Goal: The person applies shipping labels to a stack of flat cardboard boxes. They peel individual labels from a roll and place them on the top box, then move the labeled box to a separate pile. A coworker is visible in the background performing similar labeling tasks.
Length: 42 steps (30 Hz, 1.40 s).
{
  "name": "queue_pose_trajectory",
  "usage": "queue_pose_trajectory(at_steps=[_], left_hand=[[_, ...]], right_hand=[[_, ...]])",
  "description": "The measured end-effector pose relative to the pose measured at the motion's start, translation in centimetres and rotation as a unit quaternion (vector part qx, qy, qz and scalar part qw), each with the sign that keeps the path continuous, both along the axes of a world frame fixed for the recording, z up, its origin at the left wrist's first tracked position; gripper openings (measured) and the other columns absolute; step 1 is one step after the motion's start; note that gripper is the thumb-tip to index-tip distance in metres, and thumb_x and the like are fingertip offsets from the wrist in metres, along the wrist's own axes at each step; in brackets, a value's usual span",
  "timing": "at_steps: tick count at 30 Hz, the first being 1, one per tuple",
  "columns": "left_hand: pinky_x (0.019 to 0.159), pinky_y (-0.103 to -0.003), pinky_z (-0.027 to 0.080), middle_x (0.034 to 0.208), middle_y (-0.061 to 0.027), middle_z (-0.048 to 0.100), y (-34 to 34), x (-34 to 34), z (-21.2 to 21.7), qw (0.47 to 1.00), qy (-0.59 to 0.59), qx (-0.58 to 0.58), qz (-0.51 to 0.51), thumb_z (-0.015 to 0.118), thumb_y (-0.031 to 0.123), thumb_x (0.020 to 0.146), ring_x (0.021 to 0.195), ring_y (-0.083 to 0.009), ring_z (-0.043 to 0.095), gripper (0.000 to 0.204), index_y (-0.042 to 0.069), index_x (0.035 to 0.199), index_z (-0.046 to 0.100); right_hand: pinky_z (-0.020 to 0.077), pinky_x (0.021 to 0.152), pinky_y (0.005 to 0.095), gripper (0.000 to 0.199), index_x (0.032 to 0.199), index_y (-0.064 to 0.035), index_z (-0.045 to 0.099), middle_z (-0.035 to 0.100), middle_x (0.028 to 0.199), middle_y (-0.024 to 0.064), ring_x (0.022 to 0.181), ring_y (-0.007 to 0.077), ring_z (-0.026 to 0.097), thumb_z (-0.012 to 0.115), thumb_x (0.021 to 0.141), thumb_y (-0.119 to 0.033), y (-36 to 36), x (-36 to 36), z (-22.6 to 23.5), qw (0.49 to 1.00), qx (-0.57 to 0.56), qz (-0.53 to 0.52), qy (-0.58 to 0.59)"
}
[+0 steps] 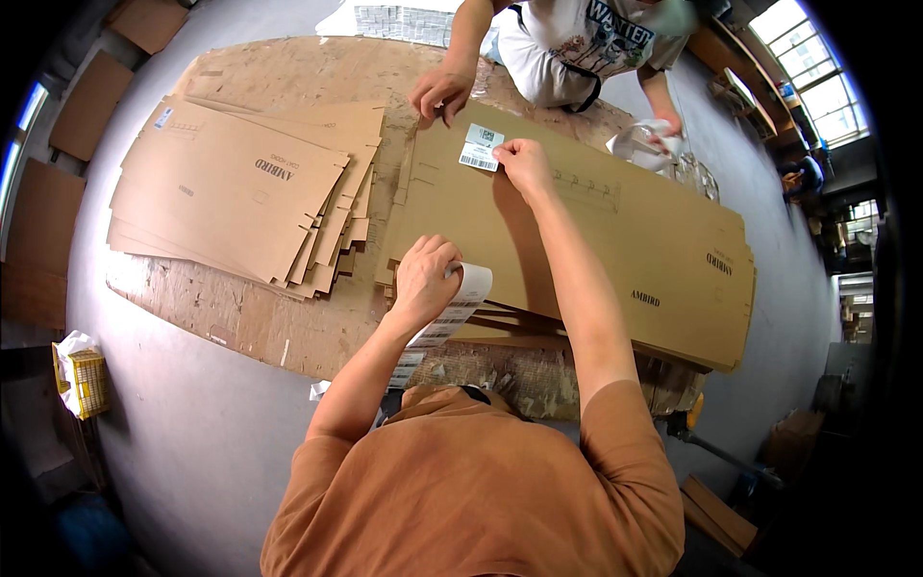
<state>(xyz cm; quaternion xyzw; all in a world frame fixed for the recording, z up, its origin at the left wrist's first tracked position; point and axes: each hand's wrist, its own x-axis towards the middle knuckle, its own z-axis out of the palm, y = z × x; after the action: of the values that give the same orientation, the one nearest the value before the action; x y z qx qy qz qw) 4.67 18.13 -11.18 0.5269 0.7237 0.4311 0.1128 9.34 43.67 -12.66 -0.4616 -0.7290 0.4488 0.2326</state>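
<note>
My right hand (pixel 525 165) pinches the right edge of a white printed label (pixel 480 148), which is at the upper left part of a flat brown cardboard sheet (pixel 586 245). Whether the label is stuck down fully I cannot tell. That sheet tops a stack lying in front of me. Nearer to me, my left hand (pixel 427 279) is closed on a strip of labels (pixel 448 317) at the stack's near left edge. The strip curls over beside my fingers and hangs down toward my body.
To the left lies a fanned stack of flat cardboard sheets (pixel 231 197), its top one bearing a label. Across the worn wooden table (pixel 240 313), a co-worker's hand (pixel 446 88) hovers by the stack's far corner; their other hand (pixel 663 135) holds white material. A yellow basket (pixel 85 380) stands at left.
</note>
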Motion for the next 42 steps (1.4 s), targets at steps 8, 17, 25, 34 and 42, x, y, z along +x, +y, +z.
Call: queue_pose_trajectory(at_steps=[8,17,25,34,42], left_hand=[[0.071,-0.037,0.045,0.081,-0.0061,0.059,0.0,0.1,0.1,1.000,0.001,0.002,0.004,0.060,0.003,0.069,0.082,-0.0265,0.055,0.006,0.005,0.075,0.058],[0.070,-0.035,0.046,0.081,-0.0083,0.060,-0.4,-0.4,-0.1,0.999,-0.028,0.020,-0.030,0.059,0.000,0.071,0.080,-0.0263,0.056,0.005,0.003,0.074,0.058],[0.055,-0.032,0.043,0.064,-0.0136,0.055,-5.9,-1.9,1.9,0.980,-0.181,0.046,0.062,0.059,-0.007,0.070,0.059,-0.0192,0.054,0.006,-0.002,0.072,0.056],[0.069,-0.033,0.049,0.087,-0.0113,0.062,-10.8,-0.4,6.4,0.992,-0.111,0.040,0.052,0.069,0.003,0.072,0.080,-0.0246,0.061,0.018,0.002,0.088,0.062],[0.067,-0.027,0.053,0.085,-0.0093,0.070,-11.1,3.0,9.0,0.982,-0.172,0.057,-0.055,0.069,0.003,0.078,0.076,-0.0145,0.067,0.018,0.001,0.096,0.068]], right_hand=[[0.0506,0.069,0.0387,0.017,0.078,-0.0022,0.068,0.069,0.079,0.0145,0.074,0.0286,0.066,0.070,0.077,-0.019,-0.9,-0.9,1.0,0.986,0.118,0.010,-0.116],[0.0491,0.073,0.0470,0.037,0.105,-0.0029,0.050,0.066,0.095,0.0183,0.085,0.0358,0.064,0.068,0.083,-0.027,-2.2,0.5,3.8,0.939,0.226,-0.014,-0.258],[0.0490,0.078,0.0283,0.050,0.139,-0.0047,0.038,0.065,0.092,0.0072,0.084,0.0123,0.062,0.057,0.093,-0.010,-17.8,8.9,5.1,0.923,-0.165,0.270,0.218],[0.0451,0.078,0.0203,0.033,0.122,0.0010,0.053,0.056,0.089,-0.0008,0.083,0.0060,0.053,0.059,0.090,-0.003,-24.3,11.0,8.4,0.910,-0.207,0.234,0.273],[0.0449,0.077,0.0196,0.024,0.113,0.0018,0.060,0.058,0.089,-0.0009,0.083,0.0053,0.052,0.061,0.090,-0.004,-24.6,13.6,9.7,0.904,-0.226,0.221,0.288]])
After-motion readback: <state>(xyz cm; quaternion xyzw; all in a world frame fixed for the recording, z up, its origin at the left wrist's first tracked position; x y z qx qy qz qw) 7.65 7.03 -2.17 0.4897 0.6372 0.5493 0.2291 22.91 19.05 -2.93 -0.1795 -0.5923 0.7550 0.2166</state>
